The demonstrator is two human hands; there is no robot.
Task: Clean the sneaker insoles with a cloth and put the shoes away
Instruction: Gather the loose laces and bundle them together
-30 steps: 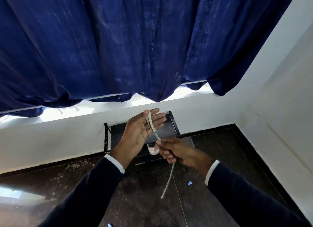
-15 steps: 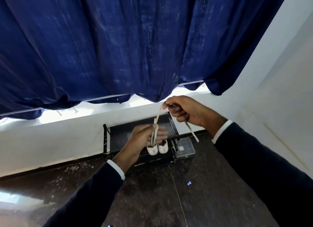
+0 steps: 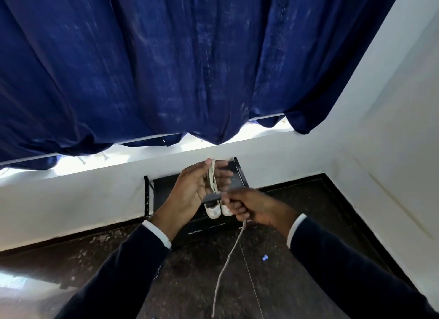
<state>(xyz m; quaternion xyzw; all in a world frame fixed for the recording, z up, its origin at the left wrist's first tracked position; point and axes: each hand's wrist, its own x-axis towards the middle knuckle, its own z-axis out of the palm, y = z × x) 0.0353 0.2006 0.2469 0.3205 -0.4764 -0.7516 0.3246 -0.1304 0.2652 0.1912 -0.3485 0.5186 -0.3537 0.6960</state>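
Dark blue curtain (image 3: 166, 64) fills twelve o'clock above a black shoe rack (image 3: 164, 190) against the white wall. Your left hand (image 3: 197, 188) has straight fingers wrapped in loops of white lace (image 3: 212, 178). Your right hand (image 3: 251, 207) grips the lace's tail at five o'clock. Both white sneakers (image 3: 218, 209) sit on the rack.

Two hands, left hand (image 3: 193, 188) and right hand (image 3: 255, 208); one shoelace (image 3: 229, 259); two white sneakers (image 3: 218, 209); one black shoe rack (image 3: 164, 188); one blue curtain (image 3: 166, 69); one small blue scrap (image 3: 264, 257).
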